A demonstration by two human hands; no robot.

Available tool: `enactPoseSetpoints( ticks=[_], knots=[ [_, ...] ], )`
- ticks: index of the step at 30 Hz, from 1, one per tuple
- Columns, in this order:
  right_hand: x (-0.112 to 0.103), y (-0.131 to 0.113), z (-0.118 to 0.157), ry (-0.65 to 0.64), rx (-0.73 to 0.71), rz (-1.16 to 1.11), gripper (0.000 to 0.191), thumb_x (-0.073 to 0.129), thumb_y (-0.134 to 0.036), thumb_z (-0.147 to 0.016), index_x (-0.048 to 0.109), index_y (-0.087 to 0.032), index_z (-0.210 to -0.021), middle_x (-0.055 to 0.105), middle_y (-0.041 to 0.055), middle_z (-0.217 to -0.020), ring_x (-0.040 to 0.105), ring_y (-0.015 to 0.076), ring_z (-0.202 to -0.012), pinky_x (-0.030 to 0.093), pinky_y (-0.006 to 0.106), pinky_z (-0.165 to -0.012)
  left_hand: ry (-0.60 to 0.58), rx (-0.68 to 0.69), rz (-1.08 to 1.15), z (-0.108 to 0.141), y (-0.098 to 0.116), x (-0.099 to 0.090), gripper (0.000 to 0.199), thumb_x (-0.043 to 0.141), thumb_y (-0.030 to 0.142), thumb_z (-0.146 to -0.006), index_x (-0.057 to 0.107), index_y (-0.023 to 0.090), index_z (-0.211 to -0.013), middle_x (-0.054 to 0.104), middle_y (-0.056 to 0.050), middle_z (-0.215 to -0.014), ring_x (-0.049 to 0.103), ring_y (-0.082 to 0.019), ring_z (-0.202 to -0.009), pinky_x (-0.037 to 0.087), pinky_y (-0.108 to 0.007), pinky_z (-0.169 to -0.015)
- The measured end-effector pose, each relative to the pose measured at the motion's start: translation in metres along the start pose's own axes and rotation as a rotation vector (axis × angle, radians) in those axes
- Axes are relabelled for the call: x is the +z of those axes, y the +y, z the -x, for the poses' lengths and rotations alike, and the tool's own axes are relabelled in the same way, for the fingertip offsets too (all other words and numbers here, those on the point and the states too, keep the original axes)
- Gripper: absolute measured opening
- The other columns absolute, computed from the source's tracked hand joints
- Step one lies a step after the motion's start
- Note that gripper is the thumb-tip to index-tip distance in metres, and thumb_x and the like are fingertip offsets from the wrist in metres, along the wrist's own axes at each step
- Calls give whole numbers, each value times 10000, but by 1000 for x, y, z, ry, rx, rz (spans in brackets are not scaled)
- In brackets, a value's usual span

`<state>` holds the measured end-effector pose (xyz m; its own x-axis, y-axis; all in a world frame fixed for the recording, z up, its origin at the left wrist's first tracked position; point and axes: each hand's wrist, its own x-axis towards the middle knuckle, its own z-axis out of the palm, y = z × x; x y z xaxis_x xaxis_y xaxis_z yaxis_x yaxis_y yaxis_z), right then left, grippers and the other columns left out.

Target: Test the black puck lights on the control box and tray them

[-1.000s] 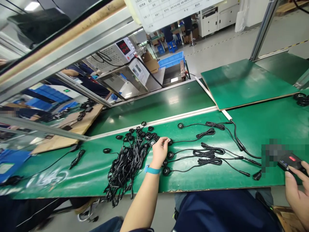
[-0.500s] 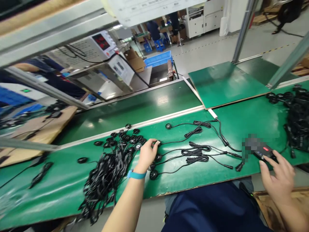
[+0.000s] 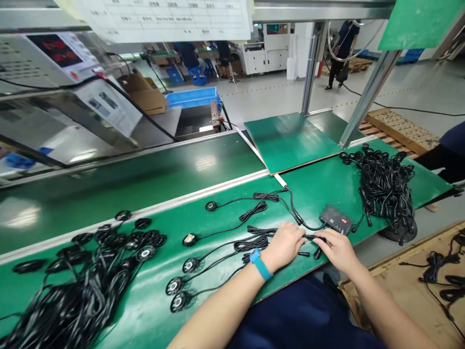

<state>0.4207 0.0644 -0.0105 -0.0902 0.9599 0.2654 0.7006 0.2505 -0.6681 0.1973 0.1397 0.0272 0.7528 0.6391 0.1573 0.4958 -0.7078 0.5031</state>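
My left hand (image 3: 286, 245), with a blue band at its wrist, is closed on a black cable near its connector. Close beside it, the fingertips of my right hand (image 3: 336, 246) pinch a black cable connector (image 3: 311, 237) in line with that cable. The exact joint is partly hidden by my fingers. Behind my right hand lies a black box (image 3: 334, 219) with a red label, partly blurred. Bundled black cables (image 3: 254, 209) stretch left from my hands to round black discs (image 3: 190, 265). One disc (image 3: 189, 239) bears a pale patch. A loose plug (image 3: 318, 252) lies below my fingers.
A heap of discs and cables (image 3: 90, 286) covers the left of the green bench (image 3: 145, 310); another cable pile (image 3: 387, 182) sits at the right. A raised green board (image 3: 294, 140), metal posts (image 3: 312, 68) and a hanging sheet (image 3: 167, 19) stand beyond. Cables lie in a wooden crate (image 3: 399, 300).
My left hand has moved right from the discs to the connectors. My right hand has left the black box and moved left to the cable. The view has turned right.
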Motion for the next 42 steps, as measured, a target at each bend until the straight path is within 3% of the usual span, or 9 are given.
enactPoseSetpoints(
  ticks=[4,9,12,15,20,26,31,36,42],
  knots=[
    [-2,1,-2,15,51,-71,194,593,-360,-1003,749,-253,-959,732,40,-929,693,209,-845,546,334,-774,-32,-31,20,6,-9,12,268,473,298,-1042,625,211,-840,670,-61,-776,610,-223,-765,411,-381,-778],
    [0,0,-3,71,109,-141,219,579,-364,-1002,729,-237,-908,712,37,-858,679,195,-786,528,311,-722,87,-115,96,11,-26,-4,212,495,343,-1032,643,236,-923,705,-68,-875,646,-245,-830,466,-394,-798],
    [4,-1,-5,112,99,-126,211,592,-374,-993,734,-232,-927,716,40,-856,673,188,-768,516,301,-703,271,-100,8,-16,-47,-19,220,539,392,-1008,652,233,-1110,716,-114,-1062,649,-295,-1008,489,-443,-880],
    [6,-3,-5,141,104,-102,224,591,-390,-989,740,-231,-936,716,42,-849,661,182,-731,509,292,-665,407,-244,-178,-57,-76,-33,239,574,353,-974,657,193,-1131,707,-170,-1121,636,-355,-1066,485,-505,-901],
    [7,-3,-3,152,116,-83,207,604,-376,-982,740,-225,-942,706,34,-850,652,172,-722,510,289,-669,219,-415,-250,-94,-109,-48,96,686,219,-845,634,193,-769,696,-113,-777,655,-307,-762,479,-395,-703],
    [8,-1,-2,143,91,-100,221,594,-373,-1005,755,-224,-1031,729,51,-927,685,188,-827,522,309,-762,279,-198,-127,-49,-80,-41,182,475,299,-1012,602,218,-909,677,-78,-864,645,-260,-838,485,-378,-774],
    [8,-2,-2,149,51,-100,235,571,-361,-1024,759,-233,-1081,738,54,-970,688,181,-849,517,296,-769,70,1,26,-9,-44,-20,204,478,315,-1043,614,221,-1163,717,-87,-1039,671,-242,-957,518,-377,-854],
    [8,-2,-2,143,30,-59,249,540,-345,-1038,754,-226,-1082,738,50,-954,687,179,-860,517,291,-766,-107,115,-82,-12,-23,-4,228,466,291,-1046,669,202,-1095,694,-82,-902,623,-250,-844,499,-404,-790],
    [8,-2,-1,137,34,-41,276,515,-358,-1052,748,-216,-1098,741,44,-951,683,171,-841,513,285,-750,-35,76,110,-22,-19,0,136,498,264,-1034,621,206,-1037,679,-63,-955,620,-221,-906,514,-365,-835]
  ],
)
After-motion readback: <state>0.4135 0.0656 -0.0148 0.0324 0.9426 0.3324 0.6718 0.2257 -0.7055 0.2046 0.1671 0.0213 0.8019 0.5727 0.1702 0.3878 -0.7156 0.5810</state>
